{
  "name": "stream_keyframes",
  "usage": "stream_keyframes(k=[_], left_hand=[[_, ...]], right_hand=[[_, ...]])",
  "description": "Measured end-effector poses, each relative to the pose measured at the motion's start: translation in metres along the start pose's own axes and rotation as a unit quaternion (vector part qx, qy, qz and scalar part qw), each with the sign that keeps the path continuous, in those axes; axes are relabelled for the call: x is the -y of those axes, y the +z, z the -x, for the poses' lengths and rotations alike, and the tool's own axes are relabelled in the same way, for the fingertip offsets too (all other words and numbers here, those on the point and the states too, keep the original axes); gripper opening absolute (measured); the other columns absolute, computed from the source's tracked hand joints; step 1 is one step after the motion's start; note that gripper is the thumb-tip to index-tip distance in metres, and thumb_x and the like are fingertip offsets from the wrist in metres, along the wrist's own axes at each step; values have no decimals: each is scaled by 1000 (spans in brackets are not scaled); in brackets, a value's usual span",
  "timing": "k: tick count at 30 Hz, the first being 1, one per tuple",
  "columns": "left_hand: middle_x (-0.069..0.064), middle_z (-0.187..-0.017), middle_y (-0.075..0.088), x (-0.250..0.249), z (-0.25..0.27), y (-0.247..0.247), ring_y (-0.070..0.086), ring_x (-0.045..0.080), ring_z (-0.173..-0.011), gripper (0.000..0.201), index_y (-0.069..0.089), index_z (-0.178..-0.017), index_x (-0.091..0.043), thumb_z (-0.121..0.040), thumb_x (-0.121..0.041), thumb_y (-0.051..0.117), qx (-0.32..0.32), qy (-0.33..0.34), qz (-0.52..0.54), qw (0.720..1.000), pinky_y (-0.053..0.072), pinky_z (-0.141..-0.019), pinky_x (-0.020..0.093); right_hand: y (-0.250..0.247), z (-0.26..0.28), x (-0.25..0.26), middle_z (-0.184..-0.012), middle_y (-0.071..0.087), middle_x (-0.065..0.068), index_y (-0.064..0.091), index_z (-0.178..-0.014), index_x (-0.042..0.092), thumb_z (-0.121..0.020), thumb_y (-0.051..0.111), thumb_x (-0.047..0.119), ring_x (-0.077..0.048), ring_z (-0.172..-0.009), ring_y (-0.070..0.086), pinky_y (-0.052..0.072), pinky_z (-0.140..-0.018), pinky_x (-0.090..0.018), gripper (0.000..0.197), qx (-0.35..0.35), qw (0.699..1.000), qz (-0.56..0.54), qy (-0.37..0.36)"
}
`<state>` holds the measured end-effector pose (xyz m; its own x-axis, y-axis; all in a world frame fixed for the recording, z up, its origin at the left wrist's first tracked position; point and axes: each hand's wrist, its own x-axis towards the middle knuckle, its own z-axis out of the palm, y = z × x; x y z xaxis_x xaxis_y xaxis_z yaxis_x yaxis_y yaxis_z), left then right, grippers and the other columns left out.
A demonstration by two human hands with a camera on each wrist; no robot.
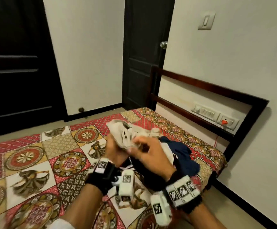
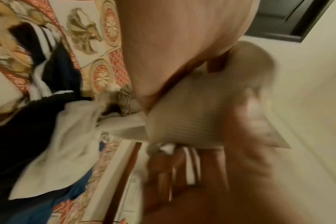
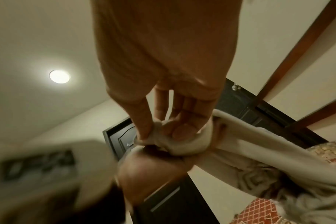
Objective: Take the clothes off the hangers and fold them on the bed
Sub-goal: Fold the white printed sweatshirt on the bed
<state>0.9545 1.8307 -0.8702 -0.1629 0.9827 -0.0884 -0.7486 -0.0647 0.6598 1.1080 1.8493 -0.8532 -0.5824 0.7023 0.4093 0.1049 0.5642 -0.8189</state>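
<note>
**Hands working a pale garment above the patterned bed**

Both of my hands are gripping a cream-coloured garment (image 1: 126, 134) and holding it up over the bed (image 1: 35, 154), close to the headboard end. My left hand (image 1: 113, 150) is clutching the cloth from below, fingers curled into the fabric; my right hand (image 1: 148, 150) is pinching a bunched fold of it between thumb and fingertips (image 3: 144, 133), the other fingers bent around the wad. The rest of the garment is trailing down toward the quilted bedcover. Just beside my right hand, a heap of dark clothes (image 1: 182, 156) in navy, black and white is lying on the bed, near the wooden headboard (image 1: 209, 86). Whether a hanger is still inside the cream garment I cannot tell; the wrist views are blurring. A dark door (image 1: 144, 55) is standing behind the bed, and a red plug (image 1: 224, 121) is sitting in the wall socket.
</note>
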Motion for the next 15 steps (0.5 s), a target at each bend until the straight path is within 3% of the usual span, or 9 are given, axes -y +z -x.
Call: stream_keyframes(k=[3, 5, 6, 7, 9, 10, 12, 14, 15], left_hand=[[23, -105, 68, -56, 44, 33, 63, 37, -97, 45, 71, -103, -3, -94, -39, 46, -16, -3, -81, 997, 54, -89, 44], [20, -99, 66, -84, 79, 49, 64, 33, -91, 33, 68, -98, -7, -93, -35, 51, -20, 41, -139, 989, 53, -85, 39], [17, -96, 69, -96, 101, 55, 66, 29, -87, 32, 69, -93, -9, -94, -34, 51, -14, 60, -155, 986, 55, -82, 35], [13, -91, 72, -109, 122, 58, 68, 24, -82, 38, 72, -86, -11, -99, -33, 45, -10, 78, -171, 982, 56, -76, 31], [7, -74, 72, -128, 175, 62, 66, 17, -69, 58, 76, -73, -12, -105, -30, 31, -31, 124, -182, 975, 54, -60, 21], [4, -66, 69, -132, 193, 66, 61, 15, -63, 62, 75, -67, -12, -105, -29, 30, -40, 149, -198, 968, 50, -53, 18], [-2, -50, 59, -140, 250, 64, 51, 8, -47, 69, 69, -49, -13, -105, -25, 31, -58, 172, -252, 951, 41, -42, 17], [-3, -44, 54, -145, 308, 56, 48, 6, -38, 73, 64, -40, -13, -105, -16, 31, -79, 164, -265, 947, 38, -38, 16], [-2, -45, 56, -144, 334, 55, 51, 7, -40, 71, 65, -41, -12, -104, -10, 32, -89, 159, -275, 944, 40, -39, 16]], right_hand=[[28, 38, 8, -87, 65, 10, 70, -93, 21, -84, 83, 23, -3, -80, 59, 48, -75, -23, 16, 2, 998, -57, 34], [38, 53, 24, -102, 73, -5, 74, -105, 14, -77, 85, 31, -15, -91, 66, 53, -82, -34, 34, -3, 982, -166, 92], [41, 57, 32, -105, 74, -13, 74, -111, 10, -73, 87, 37, -20, -90, 68, 54, -79, -37, 49, -18, 964, -224, 139], [43, 60, 39, -105, 74, -16, 72, -116, 8, -72, 86, 43, -23, -87, 69, 54, -75, -37, 57, -40, 936, -292, 192], [53, 66, 54, -110, 74, -19, 67, -123, 5, -90, 67, 50, -28, -86, 71, 54, -74, -37, 56, -69, 857, -414, 300], [55, 67, 53, -115, 73, -21, 64, -126, 4, -97, 56, 55, -34, -93, 72, 56, -76, -39, 60, -70, 820, -458, 337], [70, 78, 70, -125, 69, -27, 65, -126, 3, -97, 49, 67, -40, -107, 70, 60, -82, -46, 72, -51, 757, -535, 372], [91, 84, 88, -121, 70, -27, 70, -125, 6, -97, 52, 63, -42, -103, 72, 63, -78, -51, 66, -65, 716, -582, 381], [100, 84, 95, -114, 73, -25, 69, -127, 6, -99, 54, 57, -41, -98, 73, 63, -75, -51, 60, -77, 712, -585, 382]])
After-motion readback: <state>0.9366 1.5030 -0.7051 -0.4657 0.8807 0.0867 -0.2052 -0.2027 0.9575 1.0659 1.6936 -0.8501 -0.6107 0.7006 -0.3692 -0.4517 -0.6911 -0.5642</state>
